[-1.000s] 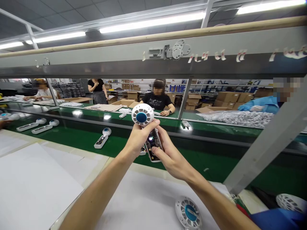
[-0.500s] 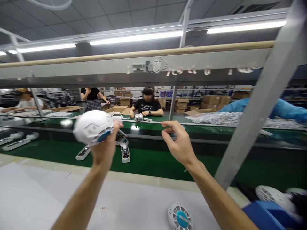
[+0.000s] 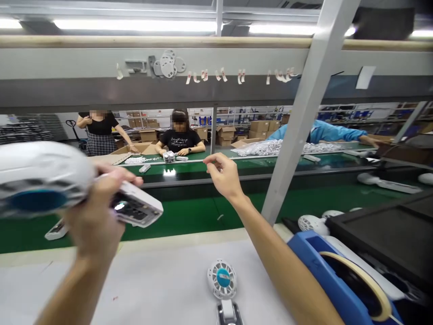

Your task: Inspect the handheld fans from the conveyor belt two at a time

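At the left, my left hand (image 3: 96,212) grips a white handheld fan (image 3: 47,167) with a blue centre, its round head nearest me and blurred. The fan's handle (image 3: 142,210) juts out past my fingers to the right, with inner parts showing. My right hand (image 3: 225,176) is raised over the green belt, thumb and forefinger drawn together in a pinch; whatever may lie between the tips is too small to make out. Below it on the white work surface rests another fan (image 3: 222,279), blue centre facing up, its lower end cut off by the frame.
A blue tape dispenser (image 3: 324,271) stands at the right beside a black tray (image 3: 395,221). A grey post (image 3: 297,117) slants up between me and the green belt (image 3: 189,212). Across the belt, several people sit or stand near cartons and bagged white parts (image 3: 260,148).
My view has swung right and down, bringing the tape dispenser into sight. My left hand, with the fan, now appears closer and lower. My right thumb and forefinger have come nearer together.
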Tool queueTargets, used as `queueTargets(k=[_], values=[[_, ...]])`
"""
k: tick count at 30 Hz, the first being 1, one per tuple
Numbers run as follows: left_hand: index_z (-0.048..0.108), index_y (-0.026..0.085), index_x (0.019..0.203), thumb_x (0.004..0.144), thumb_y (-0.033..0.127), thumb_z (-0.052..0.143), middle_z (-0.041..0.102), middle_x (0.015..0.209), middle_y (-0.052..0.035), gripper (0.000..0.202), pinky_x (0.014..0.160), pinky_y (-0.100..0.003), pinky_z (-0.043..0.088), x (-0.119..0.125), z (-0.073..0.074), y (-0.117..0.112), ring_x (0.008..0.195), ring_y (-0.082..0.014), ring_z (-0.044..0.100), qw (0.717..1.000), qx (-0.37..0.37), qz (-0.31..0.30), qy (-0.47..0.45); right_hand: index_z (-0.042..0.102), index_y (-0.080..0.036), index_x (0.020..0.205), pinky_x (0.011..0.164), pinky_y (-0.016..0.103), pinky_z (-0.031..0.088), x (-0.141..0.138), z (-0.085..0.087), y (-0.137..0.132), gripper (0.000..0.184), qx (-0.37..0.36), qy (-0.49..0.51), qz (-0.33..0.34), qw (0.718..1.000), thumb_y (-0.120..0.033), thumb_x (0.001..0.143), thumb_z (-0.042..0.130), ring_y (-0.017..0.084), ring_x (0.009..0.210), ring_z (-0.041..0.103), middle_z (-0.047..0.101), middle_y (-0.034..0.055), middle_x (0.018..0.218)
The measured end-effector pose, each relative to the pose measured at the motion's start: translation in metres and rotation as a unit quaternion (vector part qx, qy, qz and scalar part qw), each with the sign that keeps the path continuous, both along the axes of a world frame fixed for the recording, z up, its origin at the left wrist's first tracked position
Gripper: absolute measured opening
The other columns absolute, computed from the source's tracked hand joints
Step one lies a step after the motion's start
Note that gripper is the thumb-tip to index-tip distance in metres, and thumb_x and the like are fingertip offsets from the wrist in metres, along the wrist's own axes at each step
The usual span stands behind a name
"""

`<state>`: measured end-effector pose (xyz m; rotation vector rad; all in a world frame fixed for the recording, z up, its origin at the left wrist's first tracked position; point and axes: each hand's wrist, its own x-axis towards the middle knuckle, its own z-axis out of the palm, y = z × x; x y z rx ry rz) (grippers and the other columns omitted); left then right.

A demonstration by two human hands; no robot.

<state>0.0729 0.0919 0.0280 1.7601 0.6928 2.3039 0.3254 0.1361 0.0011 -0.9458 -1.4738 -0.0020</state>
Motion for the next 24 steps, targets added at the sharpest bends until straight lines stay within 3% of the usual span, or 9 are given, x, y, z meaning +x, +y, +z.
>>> queueTargets(k=[3, 5, 10, 14, 17, 20, 22, 24], values=[[0.062, 0.019, 0.077, 0.066, 0.032, 0.079, 0.064, 0.076, 0.0002, 0.024, 0.071, -0.033, 0.054, 0.019, -0.029, 0.043, 0.070, -0.0179, 0.061, 0.988, -0.109, -0.011, 0.107, 0.066, -0.019, 0.082, 0.066, 0.028, 0.047, 0.004, -0.005, 0.004, 0.016, -0.016, -0.039, -0.017, 0.999, -0.015, 0.082, 0.050, 0.014, 0.068, 0.059, 0.066, 0.0020, 0.086], [0.062, 0.019, 0.087, 0.058, 0.028, 0.084, 0.066, 0.080, -0.0004, 0.038, 0.071, -0.031, 0.053, 0.029, -0.054, 0.068, 0.073, -0.0184, 0.062, 0.979, -0.139, -0.029, 0.144, 0.066, -0.019, 0.082, 0.067, 0.028, 0.045, 0.006, -0.007, 0.006, 0.016, -0.025, -0.057, -0.027, 0.998, -0.015, 0.083, 0.050, 0.015, 0.068, 0.058, 0.066, 0.0018, 0.083], [0.066, 0.015, 0.083, 0.066, 0.037, 0.081, 0.070, 0.076, -0.0045, 0.032, 0.066, -0.032, 0.054, 0.055, -0.111, 0.109, 0.073, -0.0224, 0.066, 0.928, -0.278, -0.077, 0.237, 0.066, -0.020, 0.084, 0.065, 0.028, 0.043, 0.009, -0.007, 0.009, 0.016, -0.094, -0.095, -0.025, 0.991, -0.016, 0.083, 0.051, 0.017, 0.067, 0.059, 0.068, 0.0007, 0.076], [0.066, 0.013, 0.103, 0.082, 0.036, 0.074, 0.071, 0.097, -0.0070, 0.033, 0.082, -0.038, 0.055, 0.064, -0.142, 0.127, 0.089, -0.0212, 0.068, 0.880, -0.382, -0.023, 0.281, 0.069, -0.019, 0.083, 0.066, 0.028, 0.041, 0.011, -0.006, 0.008, 0.018, -0.134, -0.165, -0.035, 0.977, -0.013, 0.080, 0.052, 0.018, 0.070, 0.061, 0.071, 0.0025, 0.078], [0.062, 0.015, 0.117, 0.092, 0.041, 0.063, 0.063, 0.122, -0.0103, 0.037, 0.101, -0.050, 0.045, 0.057, -0.156, 0.137, 0.114, -0.0255, 0.059, 0.834, -0.451, 0.064, 0.312, 0.071, -0.017, 0.084, 0.064, 0.028, 0.039, 0.014, -0.007, 0.009, 0.021, -0.137, -0.194, -0.040, 0.971, -0.012, 0.078, 0.052, 0.018, 0.067, 0.060, 0.070, 0.0025, 0.074], [0.060, 0.013, 0.119, 0.088, 0.042, 0.065, 0.053, 0.136, -0.0175, 0.042, 0.111, -0.061, 0.027, 0.047, -0.156, 0.144, 0.133, -0.0371, 0.041, 0.788, -0.491, 0.137, 0.345, 0.072, -0.016, 0.085, 0.063, 0.027, 0.038, 0.016, -0.007, 0.011, 0.021, -0.144, -0.197, -0.034, 0.969, -0.012, 0.077, 0.052, 0.018, 0.068, 0.058, 0.069, 0.0026, 0.073], [0.055, 0.011, 0.124, 0.085, 0.037, 0.065, 0.045, 0.142, -0.0239, 0.048, 0.113, -0.065, 0.017, 0.044, -0.150, 0.141, 0.140, -0.0443, 0.027, 0.780, -0.483, 0.157, 0.365, 0.072, -0.015, 0.085, 0.065, 0.027, 0.038, 0.016, -0.008, 0.012, 0.022, -0.147, -0.200, -0.031, 0.968, -0.011, 0.076, 0.052, 0.018, 0.070, 0.059, 0.069, 0.0032, 0.075], [0.048, 0.011, 0.132, 0.084, 0.034, 0.062, 0.037, 0.148, -0.0256, 0.056, 0.114, -0.065, 0.011, 0.045, -0.141, 0.127, 0.142, -0.0458, 0.019, 0.793, -0.448, 0.143, 0.387, 0.072, -0.015, 0.086, 0.068, 0.028, 0.040, 0.016, -0.010, 0.013, 0.023, -0.151, -0.208, -0.026, 0.966, -0.010, 0.076, 0.052, 0.019, 0.072, 0.059, 0.068, 0.0035, 0.076]])
